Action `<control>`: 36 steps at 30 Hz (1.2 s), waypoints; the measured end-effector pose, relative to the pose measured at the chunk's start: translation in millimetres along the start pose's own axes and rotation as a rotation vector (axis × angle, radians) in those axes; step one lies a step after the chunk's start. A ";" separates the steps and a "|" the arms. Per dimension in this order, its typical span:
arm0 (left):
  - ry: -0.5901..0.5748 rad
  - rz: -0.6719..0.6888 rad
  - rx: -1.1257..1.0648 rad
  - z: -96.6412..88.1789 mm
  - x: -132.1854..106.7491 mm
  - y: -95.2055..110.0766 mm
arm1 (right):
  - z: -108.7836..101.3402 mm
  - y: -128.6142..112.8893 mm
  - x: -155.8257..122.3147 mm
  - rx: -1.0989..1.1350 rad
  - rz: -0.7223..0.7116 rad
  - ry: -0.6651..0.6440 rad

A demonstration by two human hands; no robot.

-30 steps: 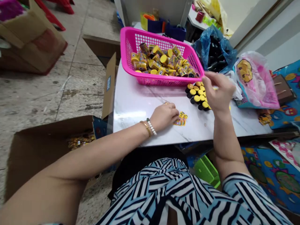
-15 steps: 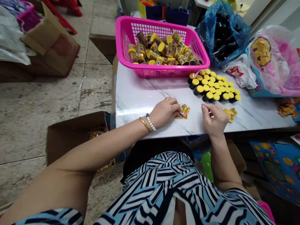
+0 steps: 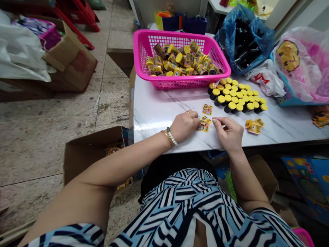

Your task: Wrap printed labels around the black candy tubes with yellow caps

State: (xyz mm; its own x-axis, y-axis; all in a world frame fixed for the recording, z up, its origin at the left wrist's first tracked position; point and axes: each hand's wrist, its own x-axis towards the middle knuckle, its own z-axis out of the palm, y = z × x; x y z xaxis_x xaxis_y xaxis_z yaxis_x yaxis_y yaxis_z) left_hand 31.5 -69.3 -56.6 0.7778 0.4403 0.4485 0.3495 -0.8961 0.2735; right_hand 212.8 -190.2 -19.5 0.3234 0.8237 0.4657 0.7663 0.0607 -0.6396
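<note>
My left hand (image 3: 185, 125), wearing a ring and bracelets, rests on the table with its fingers curled at the left edge of a small pile of yellow printed labels (image 3: 205, 124). Just to the right of that pile, my right hand (image 3: 230, 133) has thumb and forefinger pinched together; anything between the tips is too small to make out. One single label (image 3: 207, 109) lies flat beyond the pile. More labels (image 3: 254, 126) lie loosely overlapped to the right of my right hand.
Black bottles with yellow caps (image 3: 234, 94) stand grouped behind my hands. A pink basket (image 3: 180, 84) holds many labelled yellow-capped bottles. To the right are a blue bag (image 3: 231, 55) of black bottles, a white bag (image 3: 267, 80) and a plastic-covered blue basket (image 3: 288, 97).
My right hand has moved left, from beside the right-hand labels towards the left pile. A single label now shows beyond that pile. The whole view has shifted slightly.
</note>
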 end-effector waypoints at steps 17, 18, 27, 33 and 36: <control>0.458 -0.177 -0.458 -26.8 3.6 11.0 | 37.5 -7.2 14.6 0.673 0.419 -0.139; 0.482 -0.246 -0.502 -29.8 4.3 12.7 | 38.4 -8.4 15.7 0.697 0.435 -0.120; 0.305 -0.556 -0.831 -26.2 6.6 11.5 | 40.0 -4.7 6.3 0.378 0.332 -0.139; 0.262 -0.668 -0.876 -29.1 7.5 11.1 | 43.7 -2.1 5.0 0.230 0.295 -0.166; 0.358 -0.716 -0.912 -32.3 6.9 12.7 | 42.9 -4.5 5.3 0.215 0.297 -0.136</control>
State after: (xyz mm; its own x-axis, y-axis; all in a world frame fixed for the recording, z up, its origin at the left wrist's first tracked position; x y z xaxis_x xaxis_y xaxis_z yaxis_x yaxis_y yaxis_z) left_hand 24.4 -75.8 -22.5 0.3205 0.9395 0.1211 0.0329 -0.1388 0.9898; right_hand 187.3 -162.0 -40.4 0.4262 0.8895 0.1645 0.5114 -0.0869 -0.8549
